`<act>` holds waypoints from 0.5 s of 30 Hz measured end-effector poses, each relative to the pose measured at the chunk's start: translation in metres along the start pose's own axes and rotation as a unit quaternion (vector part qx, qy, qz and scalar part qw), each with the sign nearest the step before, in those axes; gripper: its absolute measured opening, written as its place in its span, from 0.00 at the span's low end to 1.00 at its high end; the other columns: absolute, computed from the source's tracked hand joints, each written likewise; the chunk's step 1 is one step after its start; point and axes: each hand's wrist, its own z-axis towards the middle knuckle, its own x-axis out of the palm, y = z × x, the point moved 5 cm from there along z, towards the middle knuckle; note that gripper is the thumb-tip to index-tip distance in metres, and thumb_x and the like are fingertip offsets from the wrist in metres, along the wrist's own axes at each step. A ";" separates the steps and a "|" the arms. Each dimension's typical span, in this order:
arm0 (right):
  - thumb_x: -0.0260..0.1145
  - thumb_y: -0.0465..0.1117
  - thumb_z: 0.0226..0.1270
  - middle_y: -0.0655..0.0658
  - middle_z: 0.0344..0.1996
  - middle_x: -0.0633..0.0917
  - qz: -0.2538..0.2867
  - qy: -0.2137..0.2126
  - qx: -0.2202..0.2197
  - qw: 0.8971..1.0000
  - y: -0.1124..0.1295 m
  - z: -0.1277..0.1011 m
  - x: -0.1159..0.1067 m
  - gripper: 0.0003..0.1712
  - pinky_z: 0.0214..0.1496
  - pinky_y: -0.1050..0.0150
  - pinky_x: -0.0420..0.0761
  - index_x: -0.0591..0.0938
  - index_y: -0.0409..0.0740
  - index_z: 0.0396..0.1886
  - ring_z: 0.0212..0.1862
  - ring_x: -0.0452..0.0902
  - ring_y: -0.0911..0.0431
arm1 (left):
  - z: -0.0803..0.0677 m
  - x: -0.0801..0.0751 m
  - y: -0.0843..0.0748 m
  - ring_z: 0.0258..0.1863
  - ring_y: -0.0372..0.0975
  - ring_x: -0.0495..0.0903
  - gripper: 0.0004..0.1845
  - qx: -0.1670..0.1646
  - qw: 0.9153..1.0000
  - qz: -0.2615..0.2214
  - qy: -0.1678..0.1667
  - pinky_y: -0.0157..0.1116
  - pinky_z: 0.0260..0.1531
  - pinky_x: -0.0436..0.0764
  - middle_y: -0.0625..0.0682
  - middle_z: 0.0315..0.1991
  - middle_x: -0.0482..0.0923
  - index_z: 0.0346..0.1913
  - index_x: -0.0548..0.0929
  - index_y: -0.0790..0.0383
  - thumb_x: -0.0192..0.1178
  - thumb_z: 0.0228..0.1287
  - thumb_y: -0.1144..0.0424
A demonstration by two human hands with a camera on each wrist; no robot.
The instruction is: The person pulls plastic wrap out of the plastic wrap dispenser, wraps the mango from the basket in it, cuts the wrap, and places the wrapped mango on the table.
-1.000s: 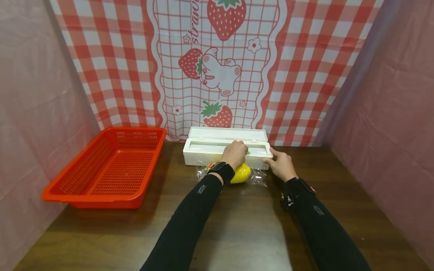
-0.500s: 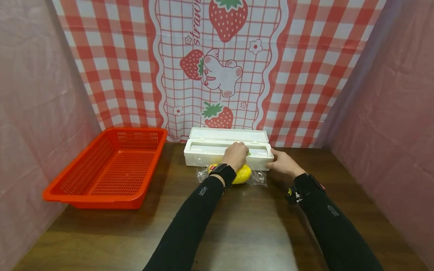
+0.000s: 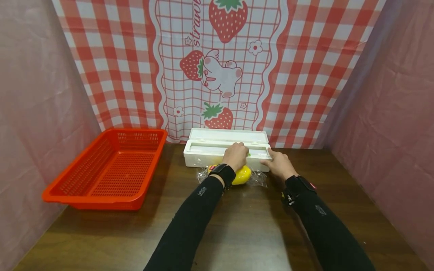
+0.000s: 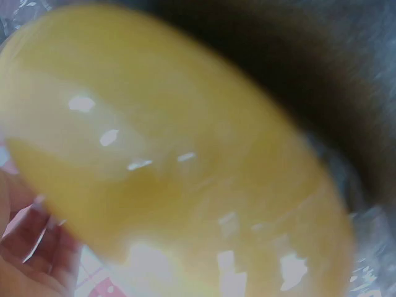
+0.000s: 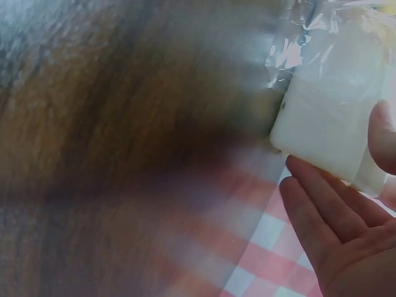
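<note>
— From over the shoulder, what's going on at the table?

— The long white plastic cling-film dispenser box [image 3: 227, 151] sits at the back of the dark wooden table [image 3: 244, 229], lid up. The left hand [image 3: 234, 155] is curled on top of it, around the green slider I think, though it's mostly hidden. The right hand [image 3: 280, 164] rests against the box's right end, fingers fairly straight. The smooth yellow oval fruit [image 3: 241, 175] lies just in front, on crinkled clear film [image 3: 258, 178].

— And the left wrist view?

— Nearly all yellow fruit [image 4: 179, 167], blurred, with fingers [image 4: 31, 247] at the edge.

— The right wrist?

— An open palm [image 5: 346, 241] beside the box's corner [image 5: 328, 130], film glinting above.

— How far along, would you say?

— Film pulled under the fruit; cutting and wrapping look not yet done. The red perforated plastic basket [image 3: 112, 169] off to the left holds nothing.
</note>
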 end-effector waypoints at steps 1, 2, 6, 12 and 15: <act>0.66 0.48 0.74 0.25 0.68 0.69 0.002 -0.001 0.002 1.000 -0.001 0.000 0.000 0.43 0.55 0.46 0.76 0.59 0.31 0.77 0.60 0.75 0.37 | 0.001 -0.001 -0.001 0.44 0.43 0.80 0.09 0.003 1.000 0.004 0.007 0.37 0.43 0.82 0.49 0.41 0.81 0.46 0.90 0.53 0.62 0.70 0.66; 0.66 0.48 0.74 0.25 0.68 0.69 0.003 -0.003 0.003 1.000 -0.001 0.000 0.000 0.43 0.55 0.46 0.76 0.59 0.31 0.77 0.59 0.75 0.37 | 0.002 -0.001 -0.001 0.45 0.43 0.80 0.09 0.006 1.000 0.006 0.014 0.37 0.44 0.82 0.49 0.43 0.81 0.49 0.89 0.53 0.63 0.70 0.65; 0.67 0.47 0.73 0.26 0.68 0.69 0.012 -0.009 0.008 1.000 -0.003 0.000 -0.001 0.42 0.54 0.47 0.76 0.60 0.33 0.77 0.57 0.76 0.39 | 0.005 -0.003 -0.003 0.49 0.44 0.79 0.13 0.019 0.999 0.013 0.034 0.38 0.46 0.81 0.49 0.48 0.81 0.55 0.88 0.52 0.63 0.70 0.64; 0.68 0.46 0.73 0.26 0.68 0.69 0.015 -0.012 0.008 1.000 -0.001 0.000 0.000 0.42 0.52 0.49 0.76 0.61 0.32 0.76 0.55 0.76 0.39 | 0.005 -0.002 -0.002 0.50 0.44 0.80 0.14 0.009 0.999 0.003 0.039 0.39 0.48 0.81 0.48 0.49 0.83 0.55 0.89 0.51 0.64 0.70 0.64; 0.67 0.45 0.73 0.26 0.68 0.69 0.013 -0.014 0.006 1.000 0.000 -0.001 0.002 0.41 0.53 0.47 0.76 0.61 0.32 0.76 0.57 0.76 0.38 | 0.003 -0.001 -0.001 0.50 0.44 0.80 0.13 0.007 0.999 0.002 0.034 0.39 0.48 0.81 0.48 0.49 0.83 0.54 0.89 0.51 0.64 0.70 0.65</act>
